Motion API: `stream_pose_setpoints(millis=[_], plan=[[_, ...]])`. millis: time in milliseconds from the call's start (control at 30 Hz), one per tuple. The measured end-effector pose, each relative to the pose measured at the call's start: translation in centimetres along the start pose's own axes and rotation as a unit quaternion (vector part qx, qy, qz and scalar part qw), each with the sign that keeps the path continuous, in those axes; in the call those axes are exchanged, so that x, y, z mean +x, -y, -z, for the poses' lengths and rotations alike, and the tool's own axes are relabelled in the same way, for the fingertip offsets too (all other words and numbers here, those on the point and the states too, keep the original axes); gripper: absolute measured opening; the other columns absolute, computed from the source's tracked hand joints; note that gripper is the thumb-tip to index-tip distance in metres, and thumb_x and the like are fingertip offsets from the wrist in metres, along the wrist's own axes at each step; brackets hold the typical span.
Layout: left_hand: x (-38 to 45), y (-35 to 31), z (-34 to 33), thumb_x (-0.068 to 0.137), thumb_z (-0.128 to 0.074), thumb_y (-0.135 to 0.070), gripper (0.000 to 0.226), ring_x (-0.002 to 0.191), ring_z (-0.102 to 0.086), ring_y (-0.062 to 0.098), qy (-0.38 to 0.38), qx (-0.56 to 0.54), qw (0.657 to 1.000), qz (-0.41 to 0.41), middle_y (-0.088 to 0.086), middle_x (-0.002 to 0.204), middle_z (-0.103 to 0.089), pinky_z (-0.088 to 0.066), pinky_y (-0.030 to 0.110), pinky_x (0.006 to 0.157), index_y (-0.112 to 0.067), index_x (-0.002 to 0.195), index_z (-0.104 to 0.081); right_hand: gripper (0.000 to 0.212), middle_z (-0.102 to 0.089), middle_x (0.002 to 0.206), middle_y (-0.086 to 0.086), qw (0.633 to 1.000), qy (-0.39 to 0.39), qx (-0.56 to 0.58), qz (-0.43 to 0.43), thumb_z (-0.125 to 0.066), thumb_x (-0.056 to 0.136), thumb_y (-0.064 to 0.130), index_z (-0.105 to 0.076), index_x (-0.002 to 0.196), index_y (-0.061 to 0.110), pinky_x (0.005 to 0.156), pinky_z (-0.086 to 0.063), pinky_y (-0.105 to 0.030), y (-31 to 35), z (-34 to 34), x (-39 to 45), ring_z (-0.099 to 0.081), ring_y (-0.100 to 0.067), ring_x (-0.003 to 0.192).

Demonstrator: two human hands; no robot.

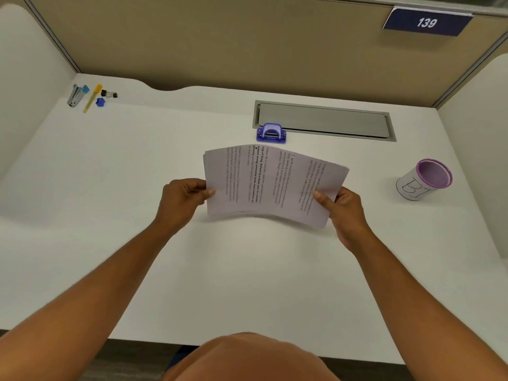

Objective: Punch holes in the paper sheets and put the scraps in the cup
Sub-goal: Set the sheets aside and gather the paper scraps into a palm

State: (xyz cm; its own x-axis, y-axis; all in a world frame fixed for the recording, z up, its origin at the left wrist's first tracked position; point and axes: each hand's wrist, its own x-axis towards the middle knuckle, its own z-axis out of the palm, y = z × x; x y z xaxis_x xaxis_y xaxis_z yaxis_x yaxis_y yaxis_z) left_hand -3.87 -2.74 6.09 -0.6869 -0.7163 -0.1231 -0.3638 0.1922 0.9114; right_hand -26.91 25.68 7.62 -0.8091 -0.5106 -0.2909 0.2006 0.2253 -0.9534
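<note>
- Paper sheets (272,185): a thin, fanned stack of printed pages held just above the bench, its far edge close to the hole punch (271,132). The stack bows between the grips, so it is judged light, limp and prone to sliding apart; holding it at both short ends keeps the edges together.
- Left hand (184,198): pinches the left end of the stack, thumb on top and fingers curled beneath.
- Right hand (343,209): pinches the right end the same way.
- Hole punch: small, blue, standing on the bench in front of a grey cable hatch (324,121).
- Cup (424,179): white with a purple rim, open, well to the right of the sheets.
- Bench (165,149): smooth, white and level; a stapler (75,95), a yellow marker (92,99) and a binder clip (109,94) lie in the far left corner.
- Room: a cubicle with beige partitions and a sign reading 139 (426,22).
</note>
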Motion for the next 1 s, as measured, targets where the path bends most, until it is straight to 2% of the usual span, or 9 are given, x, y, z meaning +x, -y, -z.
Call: stream_pose_setpoints(millis=[133,200,267,400,567,633,767,900,1000], plan=[[0.2,-0.1,0.4,0.094,-0.082,-0.018,0.018,0.087,-0.08,0.019,-0.026,0.029,0.999,-0.038,-0.009,0.098,-0.083,-0.067,0.044,0.086,-0.014,0.111,-0.084,0.014,-0.081,0.108,0.012,1.0,-0.021,-0.011,0.018,-0.078,0.092,0.026,-0.078,0.101,0.037,0.094,-0.061,-0.037,0.2,0.0,-0.2,-0.076,-0.01,0.099],[0.3,-0.2,0.6,0.092,-0.083,-0.016,0.018,0.084,-0.08,0.015,-0.032,0.022,0.999,-0.038,-0.023,0.092,-0.081,-0.068,0.039,0.083,-0.014,0.11,-0.085,0.015,-0.081,0.109,0.01,0.999,-0.028,-0.008,0.027,-0.079,0.092,0.023,-0.079,0.101,0.035,0.095,-0.06,-0.037,0.3,0.1,-0.2,-0.076,-0.012,0.101],[0.5,-0.2,0.9,0.091,-0.084,-0.013,0.017,0.083,-0.08,0.014,-0.036,0.018,0.998,-0.039,-0.027,0.089,-0.08,-0.067,0.036,0.082,-0.017,0.107,-0.085,0.019,-0.081,0.109,0.008,0.999,-0.03,-0.003,0.035,-0.08,0.091,0.019,-0.079,0.103,0.033,0.097,-0.059,-0.037,0.5,0.2,-0.2,-0.077,-0.014,0.103],[0.5,-0.4,1.1,0.09,-0.084,-0.01,0.019,0.081,-0.079,0.008,-0.031,-0.001,0.998,-0.052,-0.026,0.09,-0.081,-0.066,0.025,0.079,-0.024,0.102,-0.084,0.023,-0.081,0.11,0.007,0.999,-0.035,0.003,0.04,-0.08,0.091,0.015,-0.079,0.105,0.033,0.097,-0.058,-0.037,0.8,0.2,-0.2,-0.077,-0.015,0.103],[0.7,-0.6,1.2,0.092,-0.081,-0.006,0.021,0.09,-0.081,0.011,-0.014,-0.037,0.999,-0.035,-0.014,0.099,-0.083,-0.066,0.024,0.079,-0.008,0.113,-0.083,0.02,-0.081,0.108,0.007,0.998,-0.041,-0.009,0.039,-0.08,0.091,0.016,-0.078,0.105,0.031,0.09,-0.063,-0.036,1.2,0.1,0.3,-0.078,-0.014,0.098],[0.8,-0.9,1.3,0.094,-0.079,-0.006,0.025,0.093,-0.082,0.014,0.009,-0.053,0.998,-0.015,-0.001,0.108,-0.083,-0.066,0.025,0.081,-0.007,0.119,-0.081,0.023,-0.081,0.111,0.005,0.999,-0.034,-0.019,0.037,-0.08,0.091,0.016,-0.077,0.111,0.026,0.087,-0.064,-0.036,1.5,0.3,0.9,-0.079,-0.015,0.097],[0.3,-1.1,1.5,0.097,-0.076,-0.005,0.026,0.101,-0.081,0.025,0.077,-0.111,0.99,0.043,0.008,0.112,-0.083,-0.067,0.033,0.086,-0.003,0.123,-0.079,0.036,-0.08,0.115,-0.002,0.999,-0.007,-0.037,0.019,-0.082,0.089,0.014,-0.073,0.124,0.014,0.085,-0.064,-0.039,2.2,1.0,2.3,-0.079,-0.022,0.098],[-0.7,-0.7,1.7,0.095,-0.076,-0.004,0.025,0.107,-0.08,0.026,0.131,-0.188,0.967,0.111,0.01,0.116,-0.082,-0.067,0.031,0.085,-0.003,0.12,-0.079,0.04,-0.081,0.111,-0.006,0.998,0.025,-0.053,-0.014,-0.086,0.085,0.012,-0.071,0.121,0.013,0.083,-0.065,-0.04,3.1,1.7,4.1,-0.08,-0.024,0.094],[-1.7,-0.1,1.3,0.092,-0.078,-0.004,0.027,0.11,-0.079,0.027,0.138,-0.225,0.952,0.155,0.01,0.119,-0.082,-0.066,0.029,0.084,-0.003,0.119,-0.08,0.036,-0.081,0.109,-0.004,0.994,0.052,-0.085,-0.034,-0.086,0.085,0.016,-0.071,0.117,0.016,0.075,-0.065,-0.034,3.8,2.1,5.4,-0.081,-0.022,0.092]])
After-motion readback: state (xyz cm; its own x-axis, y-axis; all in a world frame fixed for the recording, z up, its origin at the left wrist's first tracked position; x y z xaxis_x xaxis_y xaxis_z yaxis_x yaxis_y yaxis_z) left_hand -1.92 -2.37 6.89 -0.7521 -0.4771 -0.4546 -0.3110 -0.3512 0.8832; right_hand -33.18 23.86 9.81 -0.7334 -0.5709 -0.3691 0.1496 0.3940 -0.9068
